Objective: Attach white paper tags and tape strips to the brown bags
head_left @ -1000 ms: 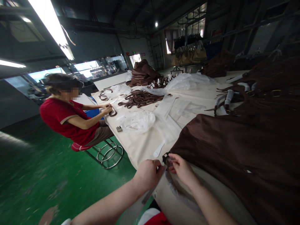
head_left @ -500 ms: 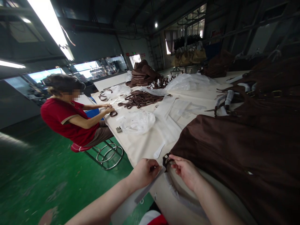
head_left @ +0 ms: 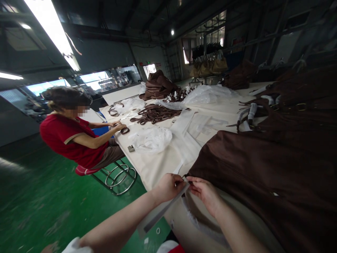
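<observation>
My left hand is closed, pinching a translucent plastic strip that hangs down past the table edge. Against the strip's upper end, my right hand has its fingers closed around the end of a bag handle, by a small metal fitting partly hidden by the fingers. The handle curves down below my right hand, wrapped in whitish plastic. It joins a large dark brown bag lying on the table to the right.
A person in a red top sits at the table's left side, hands on a coiled brown strap. Crumpled clear plastic, plastic strips and a pile of brown straps lie on the cream table. More brown bags are heaped behind.
My left hand has moved slightly up and right, bringing the plastic strip's end against the handle fitting. My right fingers, looser before, have closed in there. The view has shifted slightly.
</observation>
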The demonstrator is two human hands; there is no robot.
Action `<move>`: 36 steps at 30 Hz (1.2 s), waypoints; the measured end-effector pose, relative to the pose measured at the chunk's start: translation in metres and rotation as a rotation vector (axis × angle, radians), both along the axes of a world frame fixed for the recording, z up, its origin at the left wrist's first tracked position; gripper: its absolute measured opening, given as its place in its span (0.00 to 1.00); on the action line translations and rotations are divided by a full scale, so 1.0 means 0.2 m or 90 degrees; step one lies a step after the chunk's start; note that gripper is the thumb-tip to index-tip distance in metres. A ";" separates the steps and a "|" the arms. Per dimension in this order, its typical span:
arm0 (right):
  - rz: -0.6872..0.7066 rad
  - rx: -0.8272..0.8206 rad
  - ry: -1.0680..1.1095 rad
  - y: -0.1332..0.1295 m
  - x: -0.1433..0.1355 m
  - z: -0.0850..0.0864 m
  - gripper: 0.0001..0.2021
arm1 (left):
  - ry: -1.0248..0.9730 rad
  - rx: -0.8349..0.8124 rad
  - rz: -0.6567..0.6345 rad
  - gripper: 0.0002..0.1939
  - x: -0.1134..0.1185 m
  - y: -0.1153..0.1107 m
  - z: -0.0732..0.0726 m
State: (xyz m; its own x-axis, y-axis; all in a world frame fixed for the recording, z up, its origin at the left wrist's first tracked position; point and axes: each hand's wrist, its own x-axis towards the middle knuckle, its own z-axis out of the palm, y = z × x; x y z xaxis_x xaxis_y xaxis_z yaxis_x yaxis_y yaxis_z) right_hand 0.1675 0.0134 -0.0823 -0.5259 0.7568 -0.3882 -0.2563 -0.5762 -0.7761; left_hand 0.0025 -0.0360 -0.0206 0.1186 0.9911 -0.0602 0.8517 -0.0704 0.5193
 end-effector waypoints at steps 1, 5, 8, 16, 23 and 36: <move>-0.001 0.007 -0.010 0.00 0.00 0.01 0.15 | -0.004 0.003 -0.013 0.16 0.01 0.02 -0.01; 0.001 0.059 -0.064 -0.01 -0.01 0.03 0.18 | 0.015 0.020 -0.051 0.17 0.02 0.07 -0.03; 0.015 0.127 -0.122 -0.01 -0.01 0.02 0.20 | 0.035 0.021 -0.062 0.16 0.03 0.10 -0.04; 0.001 0.451 -0.307 -0.03 0.01 0.02 0.20 | 0.027 0.078 -0.067 0.19 0.02 0.09 -0.01; -0.005 0.539 -0.519 0.03 0.05 0.05 0.15 | -0.056 0.037 -0.076 0.23 -0.02 0.09 -0.03; 0.050 0.371 -0.365 0.05 0.02 -0.07 0.13 | -0.013 -0.018 0.007 0.18 0.03 0.13 -0.08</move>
